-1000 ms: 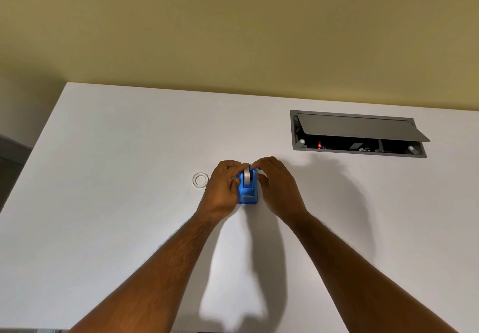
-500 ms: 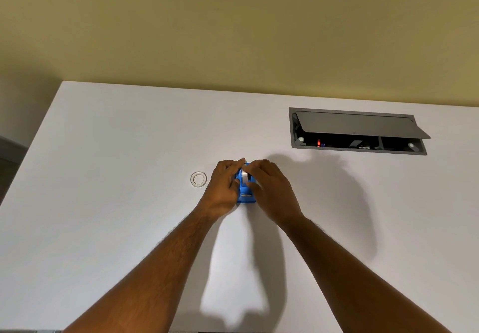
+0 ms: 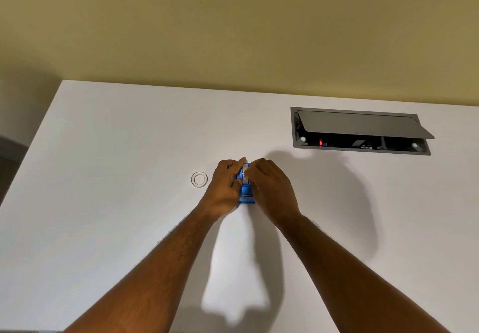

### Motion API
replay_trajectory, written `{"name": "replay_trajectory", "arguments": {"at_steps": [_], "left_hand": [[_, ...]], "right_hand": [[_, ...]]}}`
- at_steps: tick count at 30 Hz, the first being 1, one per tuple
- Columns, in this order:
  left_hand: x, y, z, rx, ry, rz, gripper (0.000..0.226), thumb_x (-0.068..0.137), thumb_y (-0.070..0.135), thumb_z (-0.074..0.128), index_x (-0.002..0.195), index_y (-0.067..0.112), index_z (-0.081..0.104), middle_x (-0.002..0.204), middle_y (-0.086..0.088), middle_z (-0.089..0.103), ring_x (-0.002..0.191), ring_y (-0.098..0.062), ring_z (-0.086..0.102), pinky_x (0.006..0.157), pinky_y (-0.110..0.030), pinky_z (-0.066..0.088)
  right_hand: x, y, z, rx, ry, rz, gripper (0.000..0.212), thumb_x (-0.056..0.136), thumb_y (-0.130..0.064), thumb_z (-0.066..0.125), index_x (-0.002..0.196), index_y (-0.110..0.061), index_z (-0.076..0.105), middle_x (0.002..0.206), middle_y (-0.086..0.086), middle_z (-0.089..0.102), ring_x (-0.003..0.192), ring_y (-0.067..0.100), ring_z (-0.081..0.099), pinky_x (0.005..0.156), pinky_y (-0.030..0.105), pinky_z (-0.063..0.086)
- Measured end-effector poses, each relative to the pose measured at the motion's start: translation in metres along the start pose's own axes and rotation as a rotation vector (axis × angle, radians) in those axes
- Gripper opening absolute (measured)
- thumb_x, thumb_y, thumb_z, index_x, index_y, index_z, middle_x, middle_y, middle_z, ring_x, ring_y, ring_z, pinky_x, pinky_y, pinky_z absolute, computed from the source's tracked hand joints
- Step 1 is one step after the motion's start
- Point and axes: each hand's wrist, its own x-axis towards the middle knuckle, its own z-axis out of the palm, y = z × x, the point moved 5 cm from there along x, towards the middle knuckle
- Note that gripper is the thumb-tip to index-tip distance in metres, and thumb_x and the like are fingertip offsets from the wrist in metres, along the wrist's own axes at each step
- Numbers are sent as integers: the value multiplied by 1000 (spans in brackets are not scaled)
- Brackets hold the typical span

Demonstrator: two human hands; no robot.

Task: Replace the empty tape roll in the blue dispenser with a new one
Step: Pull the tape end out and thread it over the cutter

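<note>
A small blue tape dispenser (image 3: 246,195) stands on the white table (image 3: 103,203), mostly covered by both hands. A whitish tape roll (image 3: 245,174) sits in its top slot. My left hand (image 3: 226,187) grips the dispenser's left side, thumb along the roll. My right hand (image 3: 269,190) covers the right side, fingertips pinched at the roll's top edge. An empty clear tape core (image 3: 199,179) lies flat on the table just left of my left hand.
A grey cable box (image 3: 360,131) is sunk into the table at the back right, its lid tilted open, a red light inside. The table's left edge runs diagonally at the left. A yellowish wall stands behind.
My right fingers have shifted over the top of the roll and toward me slightly. The dispenser and the empty core stay in place.
</note>
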Motion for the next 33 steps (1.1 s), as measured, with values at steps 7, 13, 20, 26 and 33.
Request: {"name": "replay_trajectory", "arguments": {"at_steps": [7, 13, 20, 26, 33], "left_hand": [[1, -3, -1, 7, 38, 46, 46, 97, 2, 51, 141, 14, 49, 132, -11, 51, 123, -22, 48, 107, -27, 37], [5, -8, 0, 0, 59, 45, 48, 94, 1, 54, 140, 16, 52, 128, -8, 52, 121, -18, 49, 103, -22, 37], [9, -16, 3, 23, 51, 21, 51, 93, 4, 55, 140, 22, 52, 128, -5, 52, 118, -14, 50, 95, -10, 33], [10, -18, 4, 31, 60, 8, 51, 94, 4, 52, 140, 26, 51, 125, 0, 50, 113, -9, 48, 86, 0, 31], [9, -15, 2, 29, 64, 18, 52, 93, 1, 51, 141, 22, 50, 126, -4, 50, 113, -11, 47, 89, -4, 31]], "right_hand": [[-1, -3, -4, 23, 13, 57, 15, 78, -8, 77, 83, -5, 63, 85, 11, 64, 71, 21, 54, 62, 27, 46], [-27, -3, 6, 32, -34, 178, 22, 78, -4, 76, 94, -14, 64, 91, 4, 62, 72, 17, 55, 60, 32, 54], [-50, -14, 8, 89, 12, 261, 15, 86, -13, 75, 98, -15, 67, 86, 2, 68, 69, 16, 60, 63, 28, 56], [-71, -17, 9, 294, 52, 448, 7, 94, -15, 67, 94, -23, 65, 84, -11, 68, 70, 10, 62, 65, 14, 51], [-72, -10, 19, 925, 93, 948, 15, 90, -16, 69, 86, -29, 75, 82, -7, 77, 81, 15, 75, 79, 29, 60]]}}
